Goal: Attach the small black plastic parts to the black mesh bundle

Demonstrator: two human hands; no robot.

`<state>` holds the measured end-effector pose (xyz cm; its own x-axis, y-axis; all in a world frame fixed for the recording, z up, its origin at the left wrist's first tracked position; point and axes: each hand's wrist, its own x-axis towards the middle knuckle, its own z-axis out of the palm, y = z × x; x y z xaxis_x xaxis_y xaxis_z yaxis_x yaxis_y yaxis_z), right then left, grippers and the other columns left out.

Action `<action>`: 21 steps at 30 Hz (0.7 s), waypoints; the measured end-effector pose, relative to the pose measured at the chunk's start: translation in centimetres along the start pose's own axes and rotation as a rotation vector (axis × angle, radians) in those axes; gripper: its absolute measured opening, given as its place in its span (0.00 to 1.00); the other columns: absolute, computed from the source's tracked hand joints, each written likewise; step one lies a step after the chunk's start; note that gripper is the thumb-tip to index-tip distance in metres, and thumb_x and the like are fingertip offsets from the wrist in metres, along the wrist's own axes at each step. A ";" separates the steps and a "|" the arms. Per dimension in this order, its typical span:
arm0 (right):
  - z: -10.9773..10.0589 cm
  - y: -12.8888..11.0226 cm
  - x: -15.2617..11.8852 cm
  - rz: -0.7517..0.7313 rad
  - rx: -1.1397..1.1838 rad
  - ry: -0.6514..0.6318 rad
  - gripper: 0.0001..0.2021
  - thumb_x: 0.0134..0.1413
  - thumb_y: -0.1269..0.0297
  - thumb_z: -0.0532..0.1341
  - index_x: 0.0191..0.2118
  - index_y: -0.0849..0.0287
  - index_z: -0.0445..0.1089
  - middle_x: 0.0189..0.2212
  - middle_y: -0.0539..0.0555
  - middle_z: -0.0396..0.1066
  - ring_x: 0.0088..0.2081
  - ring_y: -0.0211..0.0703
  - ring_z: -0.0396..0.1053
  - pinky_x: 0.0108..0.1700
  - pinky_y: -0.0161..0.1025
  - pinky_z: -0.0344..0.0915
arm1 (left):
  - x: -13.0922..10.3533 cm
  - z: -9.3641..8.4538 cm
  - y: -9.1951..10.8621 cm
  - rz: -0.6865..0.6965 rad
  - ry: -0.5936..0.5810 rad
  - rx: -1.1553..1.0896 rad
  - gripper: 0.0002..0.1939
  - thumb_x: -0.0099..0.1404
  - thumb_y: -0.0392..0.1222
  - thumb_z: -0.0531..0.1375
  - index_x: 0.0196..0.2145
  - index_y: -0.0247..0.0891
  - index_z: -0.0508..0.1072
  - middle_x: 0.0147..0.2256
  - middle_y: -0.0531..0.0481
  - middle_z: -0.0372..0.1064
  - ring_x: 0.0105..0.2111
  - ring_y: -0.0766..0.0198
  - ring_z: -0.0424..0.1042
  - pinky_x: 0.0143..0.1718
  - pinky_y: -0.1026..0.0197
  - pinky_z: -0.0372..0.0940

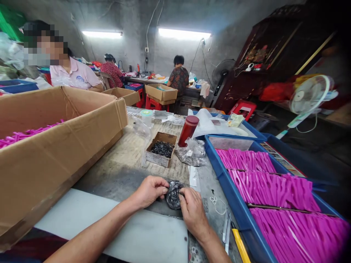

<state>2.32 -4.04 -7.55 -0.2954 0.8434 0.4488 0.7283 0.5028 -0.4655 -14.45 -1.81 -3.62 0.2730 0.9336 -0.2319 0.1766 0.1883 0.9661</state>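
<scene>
A small, round, shiny bundle, which looks like a plastic bag of dark parts [173, 199], sits on the table in front of me. My left hand [153, 190] pinches its left edge between thumb and fingers. On the other side, my right hand [194, 209] grips the right edge with thumb and forefinger. Just beyond the hands stands an open cardboard box [158, 159] of small black pieces. To its right lies a clear plastic bag [193, 155] of small metal parts, beside a dark red cylinder [188, 130].
A large cardboard box [90, 135] with magenta strips borders the left side. Blue crates [219, 164] of magenta pieces line the right. A yellow-handled tool [240, 245] and white string [218, 204] lie near my right arm. Several people sit farther back.
</scene>
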 end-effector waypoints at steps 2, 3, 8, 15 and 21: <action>0.0 0.0 0.0 -0.013 -0.008 0.011 0.06 0.51 0.72 0.47 0.30 0.60 0.60 0.25 0.54 0.64 0.30 0.45 0.61 0.32 0.40 0.53 | 0.3 0.5 0.0 0.041 -0.009 -0.005 0.04 0.47 0.32 0.55 0.23 0.31 0.69 0.14 0.58 0.59 0.16 0.73 0.57 0.18 0.71 0.53; 0.0 0.0 0.0 -0.019 -0.010 0.015 0.06 0.51 0.72 0.47 0.30 0.60 0.60 0.25 0.54 0.64 0.30 0.44 0.61 0.32 0.40 0.53 | 0.4 0.7 0.0 0.064 -0.010 0.001 0.04 0.47 0.32 0.55 0.23 0.31 0.69 0.14 0.58 0.59 0.16 0.73 0.57 0.19 0.71 0.54; -0.1 -0.1 0.0 -0.050 -0.031 0.041 0.07 0.50 0.74 0.47 0.31 0.60 0.60 0.26 0.54 0.64 0.30 0.44 0.60 0.32 0.40 0.53 | 0.5 2.0 -0.3 0.248 0.078 0.145 0.05 0.50 0.33 0.55 0.24 0.33 0.71 0.21 0.54 0.66 0.24 0.68 0.63 0.28 0.68 0.58; -0.4 -0.6 0.0 -0.048 0.018 0.085 0.07 0.50 0.74 0.47 0.30 0.60 0.60 0.25 0.53 0.64 0.29 0.43 0.60 0.32 0.40 0.54 | 0.1 2.1 -0.8 0.301 0.156 0.194 0.07 0.53 0.35 0.54 0.27 0.34 0.72 0.26 0.51 0.70 0.28 0.65 0.66 0.32 0.66 0.60; -0.6 -0.8 0.1 0.044 0.185 0.096 0.06 0.49 0.74 0.49 0.30 0.59 0.61 0.25 0.52 0.65 0.30 0.41 0.62 0.31 0.36 0.59 | 0.0 2.0 -0.7 0.263 0.135 0.134 0.07 0.53 0.36 0.54 0.27 0.33 0.72 0.26 0.51 0.69 0.28 0.65 0.66 0.31 0.66 0.60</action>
<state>2.10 -4.47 -6.70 -0.1991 0.8481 0.4909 0.6105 0.4992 -0.6149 -12.67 -2.59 -4.55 0.1997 0.9786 0.0496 0.2423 -0.0983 0.9652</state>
